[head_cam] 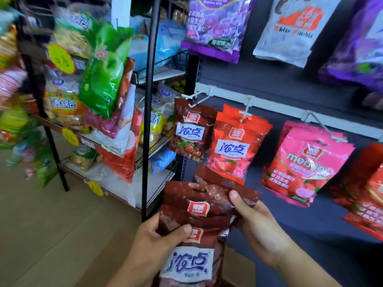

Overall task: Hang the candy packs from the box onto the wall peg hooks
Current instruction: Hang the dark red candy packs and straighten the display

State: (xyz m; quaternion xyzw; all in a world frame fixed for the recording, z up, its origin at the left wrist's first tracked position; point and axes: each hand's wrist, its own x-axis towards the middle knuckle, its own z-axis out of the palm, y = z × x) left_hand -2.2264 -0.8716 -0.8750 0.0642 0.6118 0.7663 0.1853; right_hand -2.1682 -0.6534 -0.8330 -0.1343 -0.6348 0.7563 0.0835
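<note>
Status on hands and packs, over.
Left hand and right hand grip the brown packs, held low. Matching pack hangs on the hook above. Path looks open.

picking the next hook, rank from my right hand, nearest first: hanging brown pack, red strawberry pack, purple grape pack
From the right hand:
1. red strawberry pack, just above it on the lower rail
2. hanging brown pack, up and left, same rail
3. purple grape pack, top row, far above

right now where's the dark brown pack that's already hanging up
In the head view the hanging brown pack is centre-left, on the leftmost peg hook of the white rail, just left of the red strawberry pack and above the held brown packs.
</note>
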